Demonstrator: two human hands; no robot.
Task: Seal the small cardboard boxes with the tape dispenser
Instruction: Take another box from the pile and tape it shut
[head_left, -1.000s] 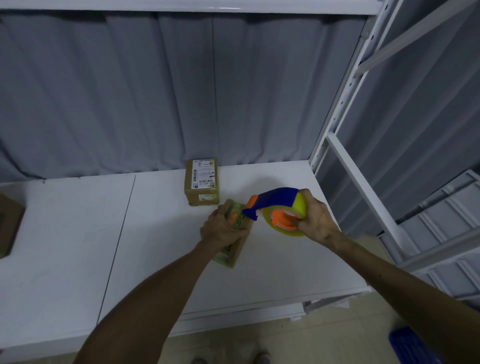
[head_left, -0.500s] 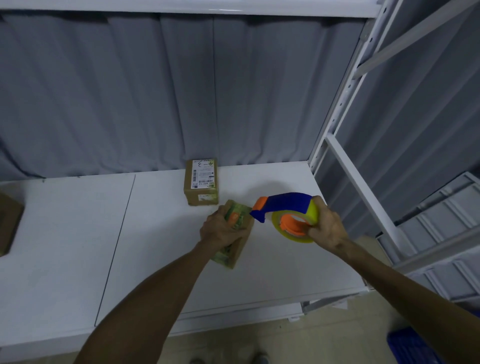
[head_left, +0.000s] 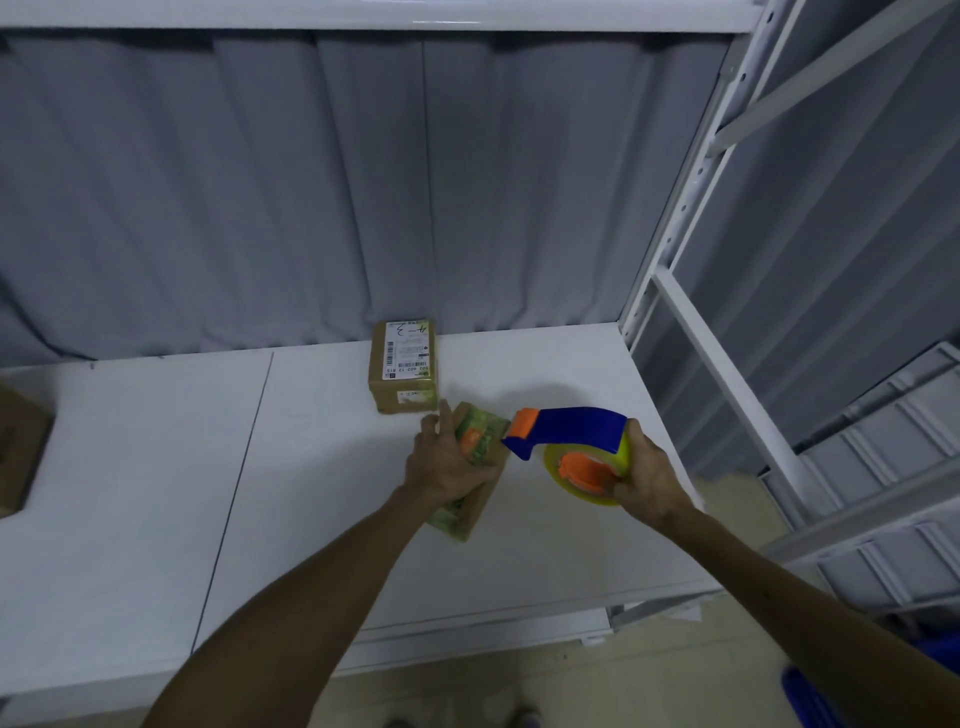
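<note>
Compared with a second ago, we are seeing the tape dispenser (head_left: 571, 428) sitting farther right and a little nearer. Its blue nose is now just beside the right edge of the small cardboard box (head_left: 485, 436) rather than against it. The fingers (head_left: 443, 421) of the left hand (head_left: 447, 465), curled over the box's far end before, are now lying straighter.

That hand is resting on top of the box, fingers stretching toward the far side along its left edge, thumb lying across the top. It is pressing rather than clasping. The box is lying at an angle on the white shelf (head_left: 156, 493), near the centre, with green and orange print showing. The right hand (head_left: 647, 478) is gripping the dispenser, fingers curling round the yellow-green tape roll and its orange hub.

Just beyond, a labelled box (head_left: 404, 364) is standing before the grey curtain (head_left: 260, 182). Another cardboard box (head_left: 21, 441) is sitting at the left edge.
</note>
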